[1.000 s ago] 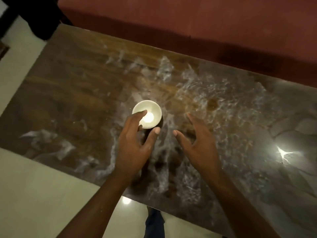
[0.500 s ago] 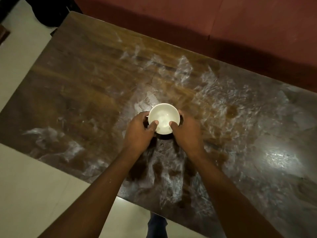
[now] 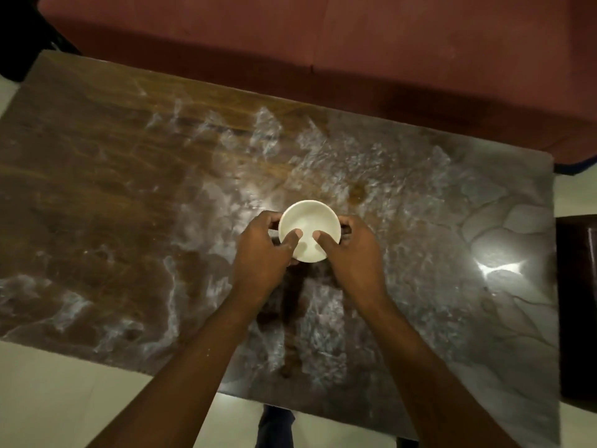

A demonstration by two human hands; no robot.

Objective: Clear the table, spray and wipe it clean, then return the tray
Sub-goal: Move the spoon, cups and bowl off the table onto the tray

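Note:
A small white bowl [image 3: 308, 223] sits at the middle of the glossy brown table [image 3: 129, 195]. My left hand [image 3: 263, 253] grips the bowl's left side, thumb over the near rim. My right hand [image 3: 352, 253] grips its right side the same way, thumb tip on the inside wall. The bowl looks empty. I cannot tell whether it rests on the table or is lifted slightly. Streaky whitish smears cover much of the tabletop. No tray, spray bottle or cloth is in view.
A dark red sofa [image 3: 355, 43] runs along the table's far edge. A dark wooden piece of furniture [image 3: 578, 302] stands off the right end. Pale floor tiles [image 3: 64, 399] lie in front, with my leg [image 3: 274, 428] just below the near edge.
My left hand first reached the bowl alone; then my right hand closed in on the other side. Both thumbs have now slid further over the near rim.

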